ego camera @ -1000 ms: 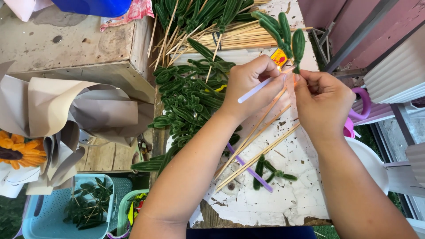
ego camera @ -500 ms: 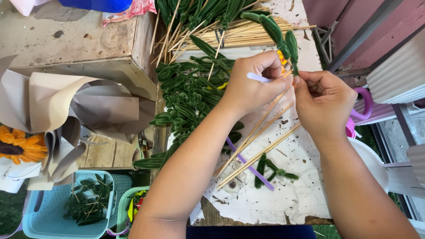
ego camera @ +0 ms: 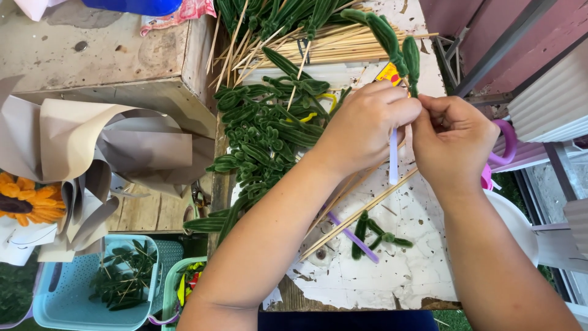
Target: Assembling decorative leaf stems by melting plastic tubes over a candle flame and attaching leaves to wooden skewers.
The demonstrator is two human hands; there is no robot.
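My left hand (ego camera: 367, 125) and my right hand (ego camera: 450, 144) meet above a worn white table (ego camera: 392, 288). Between their fingertips they pinch a green fuzzy-wire leaf stem (ego camera: 395, 43) that sticks up and away from me. A pale lilac stick (ego camera: 393, 159) hangs down from my left hand. Several thin wooden skewers (ego camera: 358, 214) slant down from the hands toward the table. A loose green leaf piece (ego camera: 373, 232) and a purple stick (ego camera: 355, 236) lie below the hands.
A heap of green fuzzy-wire leaves (ego camera: 263, 141) covers the table's left. More skewers (ego camera: 343, 37) lie at the back. Brown wrapping paper (ego camera: 92, 147) and an orange sunflower (ego camera: 21, 199) sit left. A blue basket (ego camera: 98, 282) stands below. A white plastic chair (ego camera: 520, 227) is right.
Both hands stayed together working the stem. The pale lilac stick in my left hand swung from pointing sideways to hanging straight down.
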